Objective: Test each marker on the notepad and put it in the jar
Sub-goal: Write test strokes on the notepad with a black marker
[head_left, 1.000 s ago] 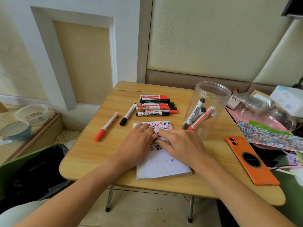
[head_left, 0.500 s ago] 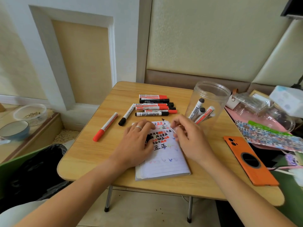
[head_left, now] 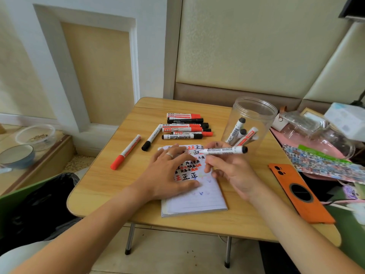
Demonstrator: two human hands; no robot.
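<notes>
1. Head view: a small wooden table (head_left: 102, 180) stands before a padded wall, seen from above by a person with both bare forearms reaching in from the near edge.
2. A notepad (head_left: 199, 198) lies at the middle of the table, closer to the near edge, its far half covered with red and black test marks.
3. The left hand (head_left: 167, 173) lies flat on the notepad's left part, fingers straight and spread, pressing the page down; a ring shows on one finger.
4. The right hand (head_left: 233, 171) is raised over the notepad's right edge, fingers curled, pinching a white marker (head_left: 225, 150) with a black end cap.
5. The held marker lies roughly level above the far right corner of the notepad, its black end pointing right, just in front of the jar.
6. A clear plastic jar (head_left: 254, 107), lid off, stands toward the far right corner of the table with three markers (head_left: 236, 129) leaning inside.
7. A pile of red and black markers (head_left: 185, 126) lies near the far edge, beyond the notepad.
8. One black-capped marker (head_left: 151, 137) and one red-capped marker (head_left: 125, 152) lie apart, toward the left edge.
9. An orange phone (head_left: 298, 192) rests face down at the right edge.
10. Off the table, left, sit a blue bowl (head_left: 17, 156) and a clear container (head_left: 35, 136).
</notes>
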